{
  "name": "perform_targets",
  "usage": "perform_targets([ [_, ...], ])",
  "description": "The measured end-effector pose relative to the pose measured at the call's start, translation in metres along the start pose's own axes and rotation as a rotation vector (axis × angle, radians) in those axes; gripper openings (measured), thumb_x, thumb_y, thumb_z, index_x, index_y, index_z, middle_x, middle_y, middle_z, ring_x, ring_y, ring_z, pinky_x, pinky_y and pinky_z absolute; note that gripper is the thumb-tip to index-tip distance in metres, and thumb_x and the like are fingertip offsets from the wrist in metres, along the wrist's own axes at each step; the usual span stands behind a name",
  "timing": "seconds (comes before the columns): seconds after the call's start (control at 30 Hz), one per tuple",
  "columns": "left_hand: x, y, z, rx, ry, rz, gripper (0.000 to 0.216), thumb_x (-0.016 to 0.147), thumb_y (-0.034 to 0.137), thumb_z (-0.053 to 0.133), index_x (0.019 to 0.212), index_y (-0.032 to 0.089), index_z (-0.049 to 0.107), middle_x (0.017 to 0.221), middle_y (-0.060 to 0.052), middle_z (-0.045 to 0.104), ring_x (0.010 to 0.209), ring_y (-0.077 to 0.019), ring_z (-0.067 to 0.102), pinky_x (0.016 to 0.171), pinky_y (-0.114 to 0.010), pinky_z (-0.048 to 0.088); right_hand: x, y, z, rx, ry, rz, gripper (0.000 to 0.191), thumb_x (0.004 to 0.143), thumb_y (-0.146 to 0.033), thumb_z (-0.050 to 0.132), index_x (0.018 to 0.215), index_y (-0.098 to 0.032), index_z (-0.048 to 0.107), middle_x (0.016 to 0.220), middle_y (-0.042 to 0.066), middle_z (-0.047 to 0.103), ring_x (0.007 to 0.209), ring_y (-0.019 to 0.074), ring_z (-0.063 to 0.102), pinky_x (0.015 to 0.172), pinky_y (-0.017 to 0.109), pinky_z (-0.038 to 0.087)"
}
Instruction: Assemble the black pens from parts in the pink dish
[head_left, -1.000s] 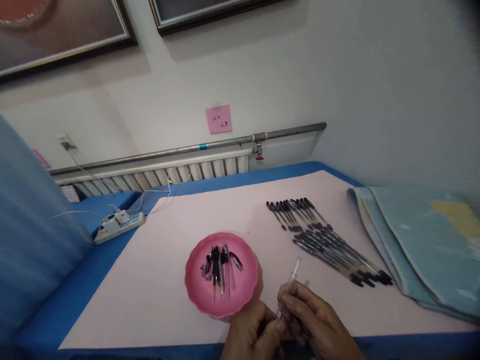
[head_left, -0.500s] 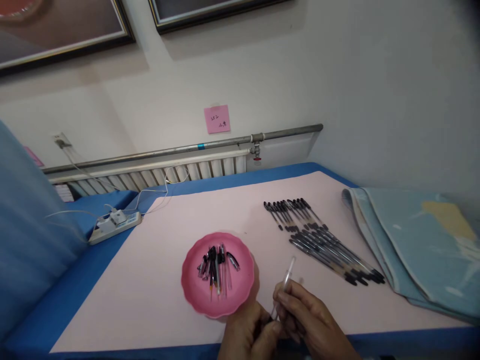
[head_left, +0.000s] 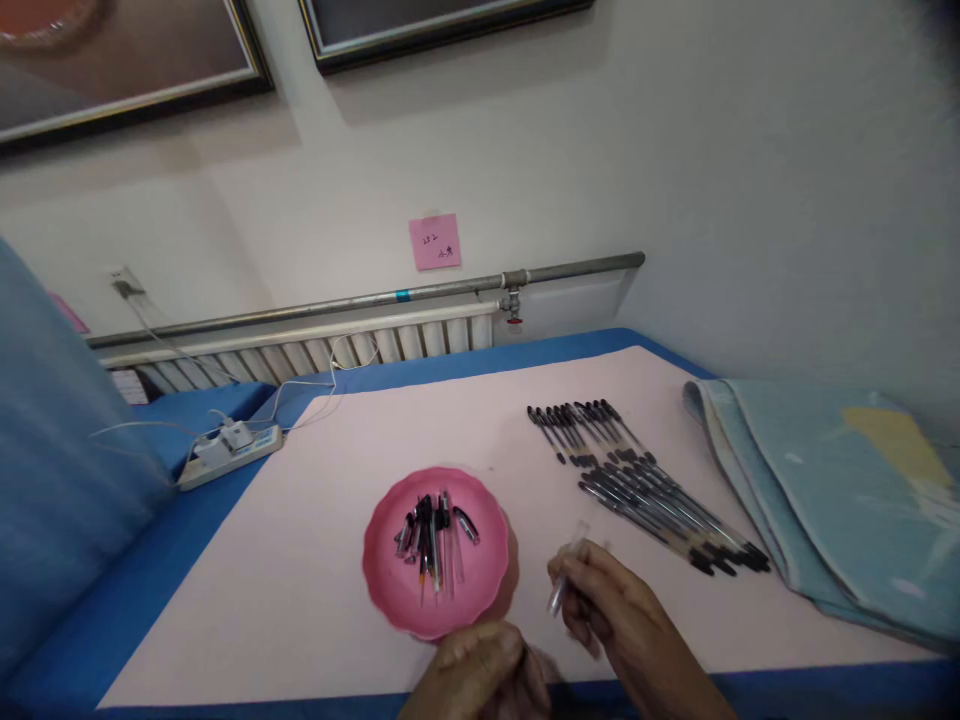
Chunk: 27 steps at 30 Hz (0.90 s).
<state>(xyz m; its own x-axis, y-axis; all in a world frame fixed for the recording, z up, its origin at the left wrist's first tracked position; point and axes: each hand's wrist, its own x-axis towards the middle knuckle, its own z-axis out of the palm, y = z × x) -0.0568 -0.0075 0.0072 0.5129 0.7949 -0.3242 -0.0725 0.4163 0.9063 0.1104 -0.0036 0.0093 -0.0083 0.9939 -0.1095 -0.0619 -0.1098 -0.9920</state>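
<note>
My right hand (head_left: 619,605) pinches a clear pen barrel (head_left: 556,600) between thumb and fingers, its lower end pointing down and left. Low in the view, my left hand (head_left: 476,672) is closed beside the near edge of a pink scalloped bowl (head_left: 381,592); whatever it may hold is hidden. Inside the bowl lie loose pen parts (head_left: 431,540): black caps, clear tubes and thin refills. To the right of the bowl, several black-capped pens (head_left: 652,505) lie side by side, with another row of pens (head_left: 581,425) behind them.
Pale pink sheeting (head_left: 300,560) covers the blue-edged table. A folded light-blue cloth (head_left: 832,500) lies at the right. At the left edge sits a power strip (head_left: 255,448) with plugged-in chargers and white cables. A radiator (head_left: 390,345) and a pipe run along the wall.
My hands have moved apart: the left went left and down towards the bowl's near side. The right still holds the clear barrel, whose lower end has come away from the left hand.
</note>
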Motion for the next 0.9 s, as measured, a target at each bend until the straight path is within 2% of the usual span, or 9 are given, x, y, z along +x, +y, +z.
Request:
perform_targets([
  [0.07,-0.003,0.009,-0.012,0.188,0.218,0.076,0.05,0.075,0.067,0.05,0.063,0.019,0.052,0.046,0.005,0.044,0.04,-0.0091,0.039,0.042,-0.022,0.027,0.006,-0.003,0.003,-0.161,-0.056,-0.038,0.027,0.084,-0.043,0.05,0.067,-0.022,0.045,0.058,-0.006,0.043,0.053,0.0127,0.043,0.051,0.025,0.036],
  [0.17,-0.004,0.025,-0.032,0.683,0.592,0.18,0.033,0.084,0.047,0.047,0.064,0.021,0.046,0.054,0.005,0.046,0.05,-0.0117,0.045,0.052,-0.023,0.031,0.018,-0.008,0.015,-0.396,-0.092,-0.117,0.021,0.08,-0.031,0.054,0.063,-0.022,0.047,0.056,-0.006,0.046,0.055,0.0138,0.045,0.052,0.025,0.033],
  [0.23,0.001,0.035,-0.044,0.954,0.705,0.144,0.026,0.087,0.038,0.043,0.067,0.022,0.046,0.059,0.002,0.053,0.057,-0.0147,0.05,0.056,-0.025,0.031,0.027,-0.012,0.025,-0.544,-0.08,-0.163,0.021,0.081,-0.028,0.055,0.061,-0.021,0.049,0.055,-0.005,0.049,0.055,0.0139,0.046,0.051,0.025,0.03],
  [0.4,0.022,0.041,-0.056,1.269,0.697,-0.058,0.025,0.09,0.036,0.036,0.074,0.022,0.049,0.073,-0.008,0.067,0.071,-0.0242,0.063,0.058,-0.029,0.032,0.038,-0.019,0.039,-0.846,-0.051,-0.263,0.024,0.082,-0.029,0.057,0.06,-0.02,0.051,0.056,-0.003,0.056,0.053,0.013,0.048,0.05,0.025,0.025],
  [0.5,0.031,0.033,-0.059,1.318,0.698,-0.105,0.029,0.092,0.035,0.03,0.078,0.021,0.051,0.079,-0.011,0.07,0.075,-0.0259,0.065,0.058,-0.03,0.034,0.033,-0.017,0.027,-0.974,-0.023,-0.308,0.023,0.087,-0.034,0.054,0.067,-0.021,0.055,0.062,-0.003,0.061,0.056,0.013,0.053,0.05,0.024,0.029],
  [0.6,0.03,0.025,-0.063,1.283,0.684,-0.071,0.029,0.092,0.032,0.028,0.079,0.022,0.052,0.081,-0.01,0.07,0.073,-0.0236,0.066,0.059,-0.029,0.036,0.029,-0.01,-0.009,-1.118,0.066,-0.295,0.018,0.09,-0.026,0.049,0.074,-0.02,0.056,0.069,0.001,0.063,0.061,0.0154,0.056,0.054,0.025,0.035],
  [0.73,0.021,0.022,-0.064,1.138,0.714,-0.068,0.03,0.091,0.037,0.027,0.09,0.024,0.054,0.092,-0.007,0.068,0.077,-0.0222,0.065,0.064,-0.03,0.041,0.032,-0.002,-0.073,-1.332,0.251,-0.225,0.017,0.087,-0.007,0.045,0.079,-0.015,0.058,0.085,0.012,0.063,0.079,0.0242,0.058,0.069,0.036,0.042],
  [0.8,0.017,0.02,-0.06,1.049,0.743,-0.051,0.03,0.09,0.042,0.029,0.093,0.026,0.055,0.096,-0.005,0.068,0.081,-0.0224,0.065,0.067,-0.03,0.043,0.034,0.003,-0.096,-1.41,0.312,-0.169,0.015,0.083,-0.002,0.049,0.081,-0.014,0.059,0.086,0.009,0.063,0.08,0.0233,0.059,0.071,0.038,0.044],
  [0.9,0.014,0.016,-0.049,0.975,0.791,0.075,0.03,0.087,0.045,0.034,0.091,0.027,0.057,0.095,-0.004,0.069,0.084,-0.0239,0.065,0.068,-0.032,0.044,0.035,0.009,-0.11,-1.46,0.346,-0.118,0.011,0.085,-0.006,0.056,0.083,-0.016,0.06,0.085,0.001,0.062,0.079,0.0179,0.06,0.074,0.036,0.047],
])
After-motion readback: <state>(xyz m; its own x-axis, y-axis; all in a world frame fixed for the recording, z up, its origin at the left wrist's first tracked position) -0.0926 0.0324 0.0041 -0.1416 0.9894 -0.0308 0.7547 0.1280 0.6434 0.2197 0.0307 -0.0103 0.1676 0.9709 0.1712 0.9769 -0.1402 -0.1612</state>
